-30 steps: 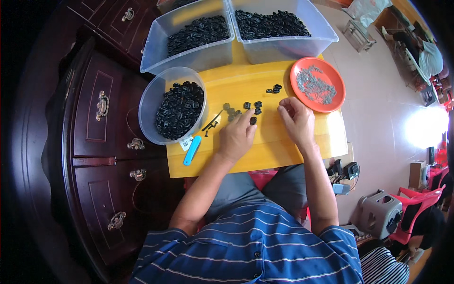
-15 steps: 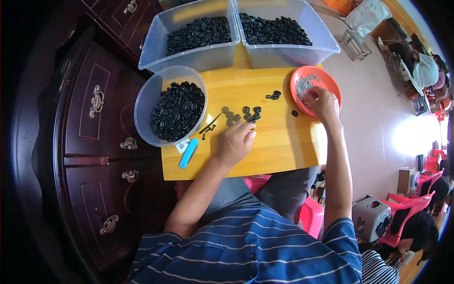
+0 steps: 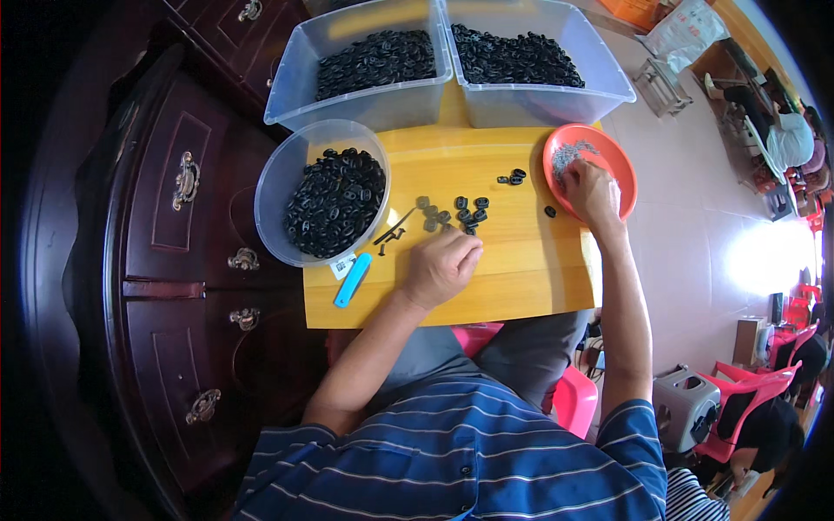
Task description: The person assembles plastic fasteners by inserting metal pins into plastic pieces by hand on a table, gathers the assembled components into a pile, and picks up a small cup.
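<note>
My right hand (image 3: 592, 193) reaches into a red plate (image 3: 627, 178), its fingertips pinched together at a heap of small silvery metal pieces (image 3: 572, 154). Whatever is between those fingertips is too small to make out. My left hand (image 3: 441, 266) rests on the yellow tabletop with fingers curled closed; anything inside them is hidden. Just beyond it lie several small black oval two-holed pieces (image 3: 480, 203), and some greyish ones (image 3: 431, 211) sit to their left. A lone black piece (image 3: 550, 211) lies beside the plate, and a few more (image 3: 517, 176) farther back.
A round clear tub (image 3: 261, 208) of black pieces stands at the left, with two large clear bins (image 3: 365, 108) (image 3: 539, 104) behind. A blue-handled tool (image 3: 352, 280) and dark screws (image 3: 382, 249) lie near the tub. Dark wooden cabinets (image 3: 165, 260) border the left; people sit at far right.
The view has shifted slightly. My left hand has drawn a little toward me, uncovering more of the black pieces. My right hand stays in the red plate, its fingers now more closed over the metal pieces.
</note>
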